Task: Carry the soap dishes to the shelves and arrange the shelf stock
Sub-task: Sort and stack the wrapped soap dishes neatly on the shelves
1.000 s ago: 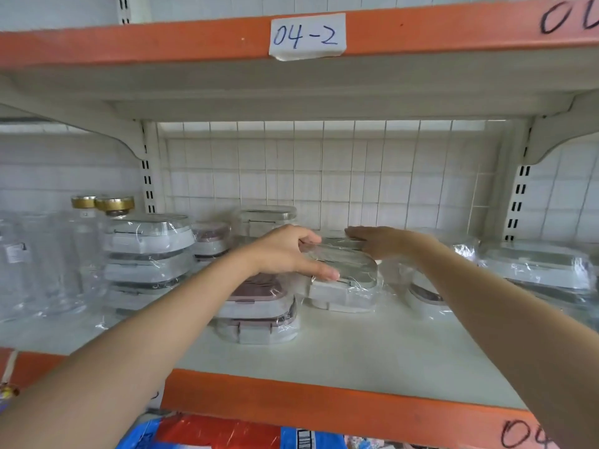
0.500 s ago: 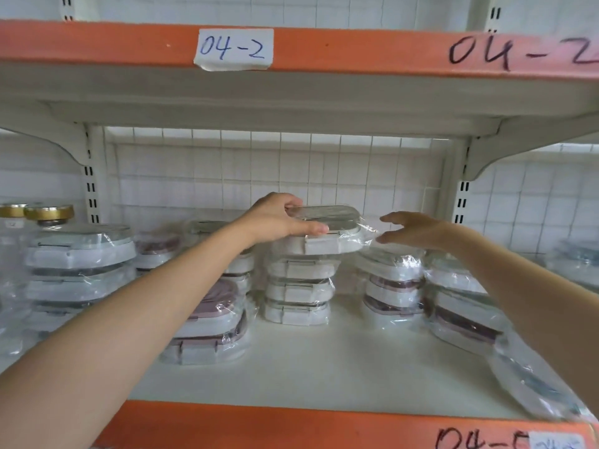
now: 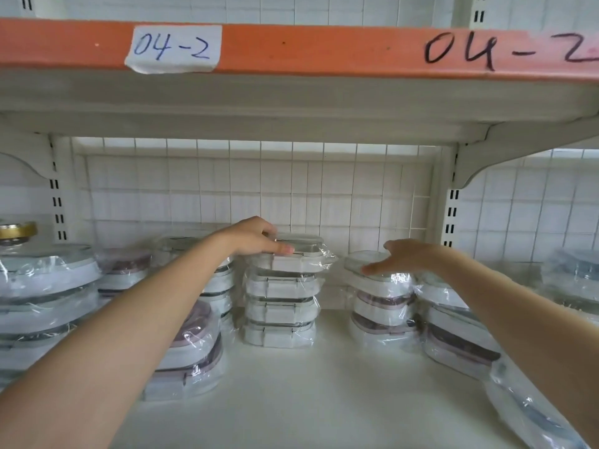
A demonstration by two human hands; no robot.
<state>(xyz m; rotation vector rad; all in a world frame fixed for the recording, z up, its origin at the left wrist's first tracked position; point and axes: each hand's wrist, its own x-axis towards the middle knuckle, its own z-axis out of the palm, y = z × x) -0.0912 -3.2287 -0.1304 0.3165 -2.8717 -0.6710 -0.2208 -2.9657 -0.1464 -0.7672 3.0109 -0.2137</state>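
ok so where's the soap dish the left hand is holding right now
In the head view, the soap dish tops the centre stack, gripped by the left hand.

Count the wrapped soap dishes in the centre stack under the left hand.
4, stacked one on another: the bottom dish on the shelf, the second, the third, and the top dish, gripped by the left hand. None looks hidden.

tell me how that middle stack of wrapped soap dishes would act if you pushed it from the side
The middle stack is four dishes high on a narrow base, so a push high up would probably tip or shear it. The glossy plastic wrap probably lets dishes slide over each other. The left hand gripping the top dish likely steadies it.
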